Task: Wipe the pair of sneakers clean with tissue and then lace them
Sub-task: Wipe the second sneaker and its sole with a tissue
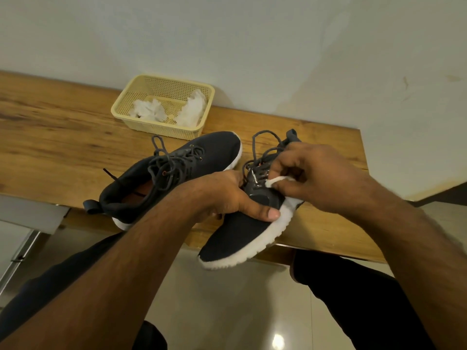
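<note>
Wiping step, judging by the grasp: right hand (310, 173) pinching a tissue (274, 181) against the held sneaker (242, 231), left hand (227, 198) clamped around its midfoot. Next: dragging tissue along upper, then lacing. Beyond the knuckles, second sneaker (177, 170) on the table (63, 137); farther, basket (141, 122).
</note>
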